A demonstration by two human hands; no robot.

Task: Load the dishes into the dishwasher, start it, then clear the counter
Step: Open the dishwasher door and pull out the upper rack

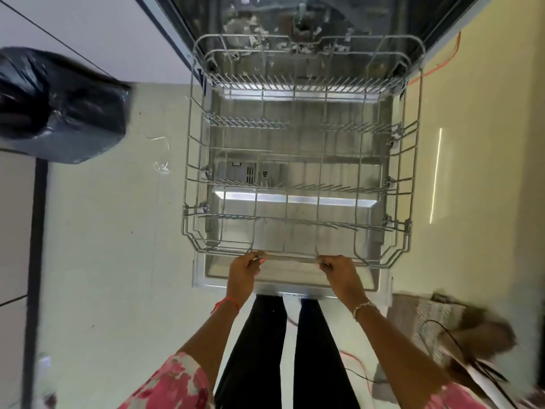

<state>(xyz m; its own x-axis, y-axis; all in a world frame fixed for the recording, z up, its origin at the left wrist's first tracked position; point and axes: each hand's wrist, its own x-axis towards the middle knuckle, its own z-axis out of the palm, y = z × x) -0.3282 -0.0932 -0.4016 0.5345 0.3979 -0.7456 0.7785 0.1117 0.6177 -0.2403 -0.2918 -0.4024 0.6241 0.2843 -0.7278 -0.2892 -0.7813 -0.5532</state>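
The dishwasher (295,22) stands open ahead, its steel door (290,286) folded down flat towards me. The grey wire lower rack (298,172) is pulled out over the door and holds no dishes. My left hand (244,271) grips the rack's front rail left of centre. My right hand (337,270) grips the same rail right of centre. Both thumbs curl over the wire. No dishes or counter are in view.
A black rubbish bag (59,104) sits on the floor at the left. At the lower right lies a brown and patterned bundle (451,329) with black and red cables. An orange wire (439,64) runs along the right wall. Pale floor lies on both sides of the door.
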